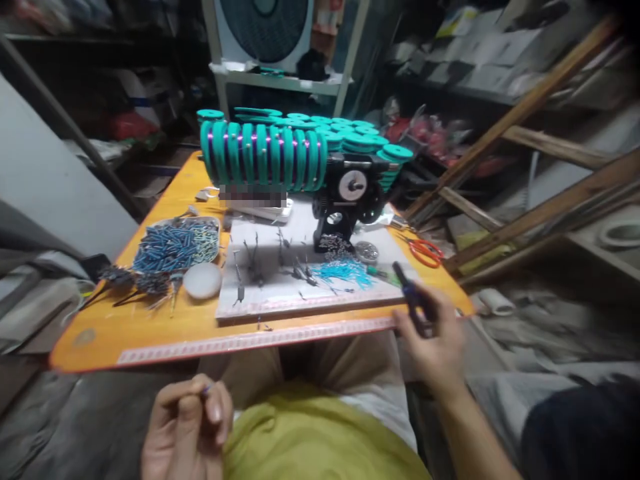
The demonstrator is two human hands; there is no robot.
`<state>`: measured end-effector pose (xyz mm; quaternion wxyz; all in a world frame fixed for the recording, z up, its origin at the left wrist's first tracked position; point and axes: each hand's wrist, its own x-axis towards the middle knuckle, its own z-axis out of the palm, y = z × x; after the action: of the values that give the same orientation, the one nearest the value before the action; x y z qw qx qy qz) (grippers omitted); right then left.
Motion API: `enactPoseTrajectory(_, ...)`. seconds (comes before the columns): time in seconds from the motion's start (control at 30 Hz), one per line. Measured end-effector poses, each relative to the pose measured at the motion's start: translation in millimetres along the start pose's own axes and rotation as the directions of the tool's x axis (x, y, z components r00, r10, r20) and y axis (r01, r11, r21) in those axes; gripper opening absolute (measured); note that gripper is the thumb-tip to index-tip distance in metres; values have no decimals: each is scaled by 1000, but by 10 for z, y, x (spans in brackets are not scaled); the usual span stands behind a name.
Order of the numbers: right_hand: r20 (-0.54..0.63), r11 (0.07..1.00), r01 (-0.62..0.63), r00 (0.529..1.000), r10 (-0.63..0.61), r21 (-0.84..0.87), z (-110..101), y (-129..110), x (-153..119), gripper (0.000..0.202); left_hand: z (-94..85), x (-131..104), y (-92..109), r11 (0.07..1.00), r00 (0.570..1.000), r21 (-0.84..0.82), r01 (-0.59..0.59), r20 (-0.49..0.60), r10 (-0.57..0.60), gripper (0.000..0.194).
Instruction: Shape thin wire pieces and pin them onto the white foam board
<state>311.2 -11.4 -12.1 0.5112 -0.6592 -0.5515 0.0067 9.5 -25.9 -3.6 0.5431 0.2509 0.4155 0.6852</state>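
My left hand (186, 427) is closed in a pinch below the table's front edge, with a tiny dark purple bit between the fingertips, too small to name. At the table's right front, my right hand (434, 333) is wrapped round a dark hand tool (414, 297) that points up and away. Bright blue slim pieces (345, 272) lie on the white board (280, 303), left of that tool. Behind them stands a black winding device (350, 193) with a row of teal spools (265, 157). Several small dark parts with thin leads are on the board.
A tray of blue parts (170, 247) and a white round lid (203, 280) are on the orange table (100, 333) at left. Orange-handled scissors (425, 252) lie at its right edge. A wooden ladder (530, 127) leans at right; a fan (264, 27) stands behind.
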Motion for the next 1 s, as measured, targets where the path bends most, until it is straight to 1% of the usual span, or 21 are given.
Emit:
enactPoseTrajectory(0.07, -162, 963, -17, 986, -27, -267, -260, 396, 314, 50, -4, 13, -5, 998, 1000, 65, -15, -13, 16, 22)
enactPoseTrajectory(0.13, -132, 922, -36, 991, -16, -384, -417, 701, 526, 51, -4, 7, 0, 992, 998, 116, -52, -26, 55, 23)
enactPoseTrajectory(0.2, -41, 889, 26, 998, -50, -457, -433, 810, 620, 49, -7, -3, 8, 985, 995, 149, -92, -26, 97, 23)
enactPoseTrajectory(0.27, 40, 869, 189, 980, -193, -457, -316, 638, 592, 45, -11, -9, 12, 975, 990, 177, -137, -1, 139, 20)
enactPoseTrajectory(0.33, -27, 886, 276, 951, -307, -372, -103, 201, 459, 45, -11, -18, 13, 959, 984, 221, -178, 40, 173, 16)
enactPoseTrajectory(0.37, -8, 908, 353, 931, -364, -228, 29, -80, 371, 49, -10, -26, 14, 948, 978, 241, -207, 65, 197, 14)
enactPoseTrajectory(0.4, 130, 896, 444, 887, -443, 20, 171, -375, 281, 59, -9, -37, 17, 936, 971, 258, -238, 90, 222, 12)
enactPoseTrajectory(0.43, 273, 837, 469, 797, -539, 281, 318, -660, 201, 68, -9, -48, 26, 926, 963, 266, -266, 115, 244, 11)
enactPoseTrajectory(0.47, 415, 754, 448, 641, -645, 480, 464, -916, 137, 75, -13, -58, 41, 919, 957, 271, -287, 130, 260, 10)
enactPoseTrajectory(0.5, 451, 652, 429, 483, -750, 625, 601, -1130, 92, 77, -19, -64, 65, 916, 953, 270, -298, 140, 269, 11)
enactPoseTrajectory(0.53, 404, 542, 427, 374, -835, 724, 722, -1296, 65, 75, -27, -63, 96, 918, 954, 267, -294, 136, 266, 13)
enactPoseTrajectory(0.57, 417, 535, 415, 344, -841, 736, 822, -1416, 50, 73, -33, -54, 135, 926, 961, 260, -274, 121, 250, 13)
enactPoseTrajectory(0.6, 427, 541, 395, 343, -836, 742, 898, -1496, 40, 70, -34, -36, 179, 939, 969, 243, -242, 106, 222, 13)
enactPoseTrajectory(0.67, 464, 588, 246, 416, -782, 770, 984, -1575, 9, 58, -8, 23, 264, 974, 986, 167, -154, 86, 141, 13)
enactPoseTrajectory(0.73, 540, 556, -144, 525, -658, 818, 1013, -1613, -58, 37, 61, 98, 319, 999, 993, 35, -30, 113, 26, 16)
enactPoseTrajectory(0.77, 602, 461, -390, 568, -561, 797, 1020, -1631, -103, 27, 107, 133, 329, 998, 989, -39, 39, 143, -33, 18)
enactPoseTrajectory(0.8, 663, 304, -595, 598, -451, 744, 1027, -1653, -152, 23, 156, 163, 327, 989, 982, -106, 107, 165, -88, 19)
enactPoseTrajectory(0.83, 715, 127, -725, 608, -344, 677, 1037, -1677, -197, 23, 202, 186, 313, 972, 975, -169, 166, 174, -136, 19)
enactPoseTrajectory(0.9, 783, -154, -799, 600, -163, 581, 1064, -1726, -263, 22, 272, 210, 265, 922, 960, -284, 262, 177, -218, 17)
enactPoseTrajectory(0.93, 805, -233, -800, 585, -99, 553, 1078, -1745, -280, 22, 292, 213, 237, 896, 953, -333, 293, 173, -248, 16)
enactPoseTrajectory(1.0, 842, -308, -803, 539, -12, 510, 1103, -1767, -289, 19, 308, 210, 188, 854, 944, -403, 329, 169, -284, 15)
